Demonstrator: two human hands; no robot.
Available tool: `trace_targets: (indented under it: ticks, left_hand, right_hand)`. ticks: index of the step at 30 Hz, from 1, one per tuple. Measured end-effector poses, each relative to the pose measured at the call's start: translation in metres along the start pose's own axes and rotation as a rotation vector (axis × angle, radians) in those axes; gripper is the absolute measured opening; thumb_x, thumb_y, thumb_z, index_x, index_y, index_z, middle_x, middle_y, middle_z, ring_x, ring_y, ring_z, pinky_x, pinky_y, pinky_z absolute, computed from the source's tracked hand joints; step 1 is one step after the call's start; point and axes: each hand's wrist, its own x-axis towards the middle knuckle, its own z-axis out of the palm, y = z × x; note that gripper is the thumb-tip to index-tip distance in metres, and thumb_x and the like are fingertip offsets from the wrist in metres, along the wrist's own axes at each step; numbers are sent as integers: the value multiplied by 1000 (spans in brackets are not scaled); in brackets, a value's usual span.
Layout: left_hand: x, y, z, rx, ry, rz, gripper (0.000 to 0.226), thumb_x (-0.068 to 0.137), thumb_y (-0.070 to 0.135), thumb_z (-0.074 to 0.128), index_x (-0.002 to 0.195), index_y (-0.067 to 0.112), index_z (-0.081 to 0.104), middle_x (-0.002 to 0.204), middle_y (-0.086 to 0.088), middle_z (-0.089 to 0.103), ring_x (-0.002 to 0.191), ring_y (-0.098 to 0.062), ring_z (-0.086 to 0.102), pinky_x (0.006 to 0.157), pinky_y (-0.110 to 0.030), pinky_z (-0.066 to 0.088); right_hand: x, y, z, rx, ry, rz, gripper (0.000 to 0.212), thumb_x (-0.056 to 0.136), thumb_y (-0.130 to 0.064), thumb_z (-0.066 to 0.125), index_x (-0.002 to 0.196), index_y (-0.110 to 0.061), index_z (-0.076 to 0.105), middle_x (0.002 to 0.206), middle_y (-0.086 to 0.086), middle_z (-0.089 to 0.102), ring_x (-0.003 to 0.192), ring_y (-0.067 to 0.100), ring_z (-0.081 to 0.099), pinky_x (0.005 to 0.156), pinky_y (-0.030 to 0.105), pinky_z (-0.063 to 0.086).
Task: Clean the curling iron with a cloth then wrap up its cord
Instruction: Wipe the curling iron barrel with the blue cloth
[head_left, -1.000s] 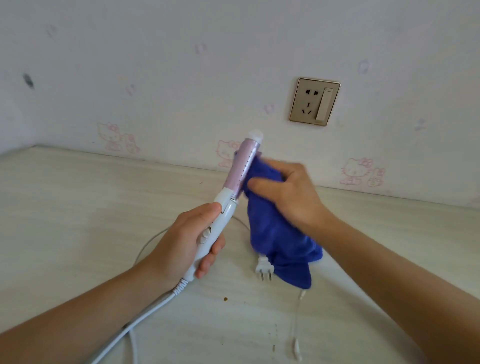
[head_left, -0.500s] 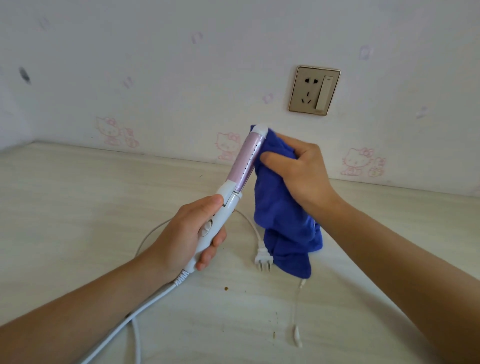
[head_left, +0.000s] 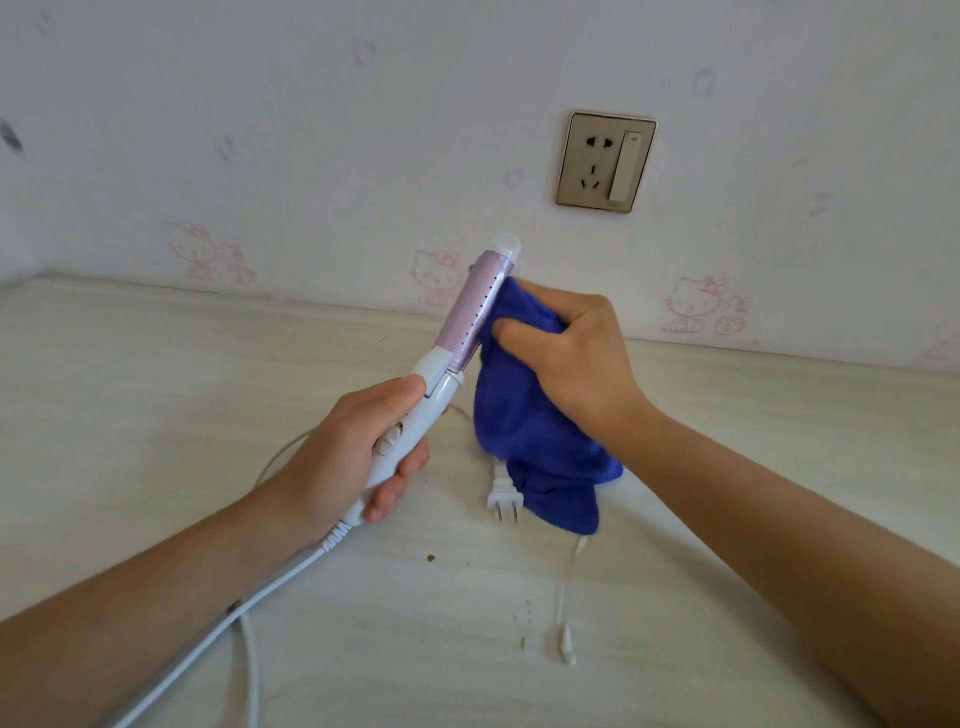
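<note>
One wide-angle head view, looking forward and down.
It is hovering close over the left hand (head_left: 343, 457) and right hand (head_left: 576, 358), facing the table (head_left: 156, 395) and wall (head_left: 311, 130).

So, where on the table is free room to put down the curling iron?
Free: the table left of the left hand, up to the wall; also right of the right hand, along the wall. Crowded: the middle below the cloth, with the plug, cord and thin white cable.

Gold-framed wall socket (head_left: 605, 161) on far wall, right of centre. Pink cat prints (head_left: 704, 312) along wall base. Thin white lead (head_left: 563, 613) lying near-right on pale tabletop (head_left: 156, 389); brown speck (head_left: 429, 558) to its left.
</note>
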Motion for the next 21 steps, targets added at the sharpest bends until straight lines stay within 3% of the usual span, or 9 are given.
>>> trace_targets:
  ticks: [3, 6, 8, 11, 14, 17, 21]
  left_hand:
    - [-1, 5, -3, 94, -35, -8, 47, 78, 63, 57, 82, 17, 60, 59, -9, 52, 32, -18, 35, 39, -21, 31]
    - [-2, 12, -13, 241, -31, 17, 47, 80, 64, 59, 83, 17, 58, 63, -9, 55, 36, -20, 38, 39, -23, 31]
    - [-1, 16, -23, 363, 2, 53, 45, 80, 65, 62, 86, 20, 61, 63, -6, 55, 40, -21, 41, 39, -26, 32]
    - [1, 20, -40, 749, 71, 188, 43, 78, 69, 66, 101, 33, 67, 62, 6, 60, 47, -15, 48, 44, -28, 38]
    - [5, 16, -50, 1137, 117, 262, 44, 71, 78, 64, 100, 45, 66, 77, 14, 67, 61, -5, 59, 57, -31, 47]
    - [10, 8, -50, 1240, 90, 258, 54, 66, 84, 60, 101, 43, 64, 91, 20, 64, 78, 0, 60, 71, -33, 51]
    - [14, 6, -53, 1228, 82, 230, 69, 59, 88, 63, 113, 44, 59, 99, 23, 62, 86, 1, 60, 76, -34, 51]
  right_hand:
    - [14, 0, -27, -32, 101, -21, 24, 85, -10, 67, 97, -25, 81, 79, -10, 75, 72, 1, 65, 69, 21, 56]
    - [24, 2, -57, -130, 114, -29, 23, 85, -16, 68, 99, -31, 78, 88, -11, 78, 76, -4, 68, 70, 16, 56]
    - [26, 7, -77, -226, 130, -17, 30, 83, -28, 71, 107, -45, 68, 90, -20, 76, 81, -5, 70, 68, 13, 56]
    - [20, 22, -103, -363, 132, 65, 29, 80, -41, 72, 105, -44, 57, 88, -16, 70, 78, 2, 67, 64, 23, 53]
    - [5, 41, -119, -524, 26, 111, 24, 79, -47, 71, 100, -47, 59, 95, -22, 65, 86, 0, 62, 71, 24, 48]
    - [-11, 56, -121, -633, -106, 145, 27, 79, -53, 66, 106, -48, 63, 102, -22, 66, 95, 6, 62, 86, 30, 50]
    - [-19, 62, -115, -695, -152, 149, 38, 82, -55, 64, 116, -40, 66, 103, -16, 64, 99, 14, 61, 86, 32, 46]
